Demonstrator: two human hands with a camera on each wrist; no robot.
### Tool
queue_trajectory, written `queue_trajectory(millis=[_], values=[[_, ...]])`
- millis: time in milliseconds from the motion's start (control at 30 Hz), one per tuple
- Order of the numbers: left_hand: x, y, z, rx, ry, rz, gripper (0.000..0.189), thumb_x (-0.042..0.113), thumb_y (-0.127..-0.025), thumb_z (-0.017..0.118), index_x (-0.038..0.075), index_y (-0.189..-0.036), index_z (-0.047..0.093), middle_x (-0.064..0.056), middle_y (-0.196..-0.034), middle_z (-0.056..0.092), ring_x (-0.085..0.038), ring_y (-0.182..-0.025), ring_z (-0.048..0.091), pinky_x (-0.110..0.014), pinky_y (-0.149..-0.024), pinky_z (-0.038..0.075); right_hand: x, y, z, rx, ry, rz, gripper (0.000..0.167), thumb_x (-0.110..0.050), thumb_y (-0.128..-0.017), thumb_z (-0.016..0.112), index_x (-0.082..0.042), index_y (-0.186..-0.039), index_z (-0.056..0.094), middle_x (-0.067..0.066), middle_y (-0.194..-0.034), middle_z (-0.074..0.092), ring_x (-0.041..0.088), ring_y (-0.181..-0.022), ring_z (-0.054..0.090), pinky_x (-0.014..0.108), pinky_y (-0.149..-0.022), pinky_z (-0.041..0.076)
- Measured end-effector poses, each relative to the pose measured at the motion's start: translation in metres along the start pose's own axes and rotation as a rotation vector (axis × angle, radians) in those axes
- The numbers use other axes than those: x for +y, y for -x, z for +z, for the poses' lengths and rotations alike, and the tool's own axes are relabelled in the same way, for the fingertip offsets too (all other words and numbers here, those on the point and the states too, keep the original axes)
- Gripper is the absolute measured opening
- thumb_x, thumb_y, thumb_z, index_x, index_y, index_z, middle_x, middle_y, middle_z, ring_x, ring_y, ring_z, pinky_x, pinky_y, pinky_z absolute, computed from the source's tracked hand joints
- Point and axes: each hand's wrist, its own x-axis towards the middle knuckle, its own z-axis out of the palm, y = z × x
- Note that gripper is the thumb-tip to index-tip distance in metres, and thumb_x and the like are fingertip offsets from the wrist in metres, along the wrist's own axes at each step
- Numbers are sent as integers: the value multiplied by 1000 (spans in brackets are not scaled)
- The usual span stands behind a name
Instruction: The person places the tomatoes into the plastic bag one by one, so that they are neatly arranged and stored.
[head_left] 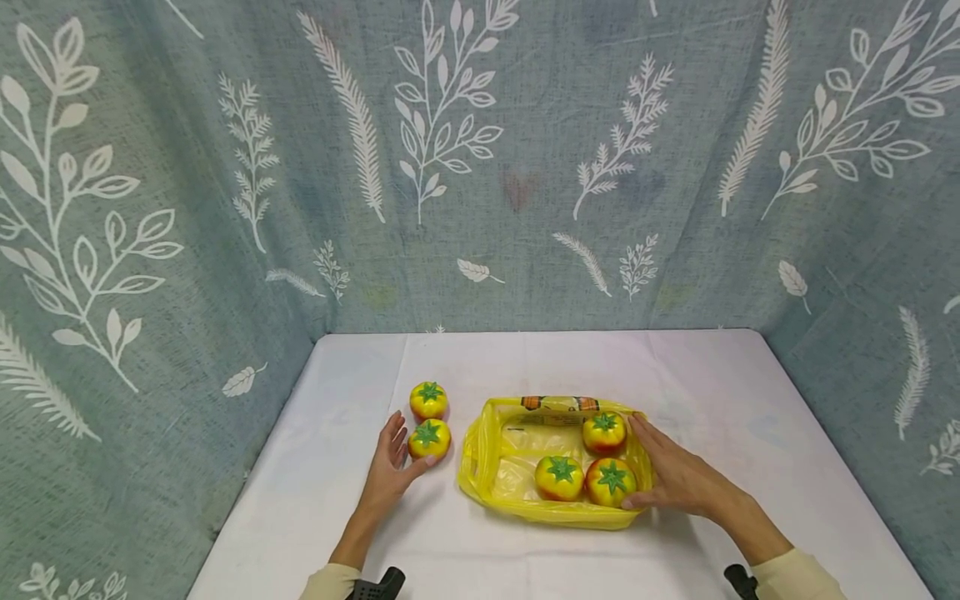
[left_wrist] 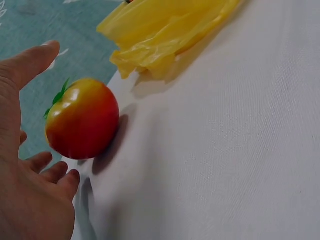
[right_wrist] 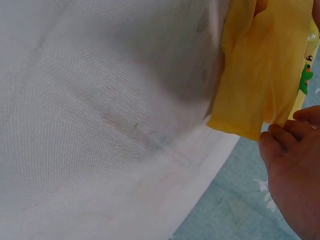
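Observation:
Two yellow-red toy tomatoes with green star-shaped tops stand left of a yellow plastic bag (head_left: 495, 500): a far tomato (head_left: 428, 401) and a near tomato (head_left: 429, 439). My left hand (head_left: 392, 473) is at the near one, thumb and fingers spread on either side; the left wrist view shows a gap between palm and tomato (left_wrist: 82, 120). The bag lies with its mouth spread, three similar tomatoes (head_left: 559, 478) inside towards the right. My right hand (head_left: 678, 475) spans the bag's right end, fingers at the back rim and thumb by the front corner; its fingertips touch the yellow plastic (right_wrist: 260, 75).
A white cloth (head_left: 525, 562) covers the table. Behind and at both sides hangs a grey-green curtain (head_left: 525, 275) with white leaf prints. The bag's far rim carries a printed picture (head_left: 558, 403). Dark wrist devices sit at both sleeves.

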Motion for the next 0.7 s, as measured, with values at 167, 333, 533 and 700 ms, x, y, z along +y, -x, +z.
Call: queue_trajectory(millis=[167, 333, 533, 700], values=[[-2, -1, 6, -2, 1, 0, 96, 8, -88, 79, 3, -160, 16, -24, -165, 14, -44, -150, 16, -56, -120, 16, 1, 1, 0, 5, 7, -3, 131, -66, -69, 83, -3, -161, 13, 29, -163, 15, 53, -142, 30, 67, -105, 38], [-5, -2, 10, -7, 4, -10, 96, 7, -88, 79, 4, -160, 16, -23, -165, 15, -43, -151, 16, -53, -121, 16, 1, 1, 0, 3, 3, 0, 131, -66, -70, 82, -4, -162, 13, 28, -164, 15, 52, -143, 29, 67, -106, 37], [-8, -2, 13, -8, 19, -31, 96, 6, -88, 78, 5, -161, 16, -23, -165, 16, -40, -151, 19, -52, -120, 18, 1, 2, 1, 7, 8, -5, 130, -65, -70, 83, -3, -162, 13, 29, -163, 15, 52, -143, 30, 67, -106, 38], [-8, -2, 15, -10, 19, -29, 95, 5, -88, 78, 5, -160, 18, -21, -164, 19, -36, -149, 25, -50, -119, 21, 1, 1, 1, 8, 7, -8, 130, -64, -70, 84, -3, -161, 13, 29, -163, 15, 52, -143, 30, 67, -106, 37]])
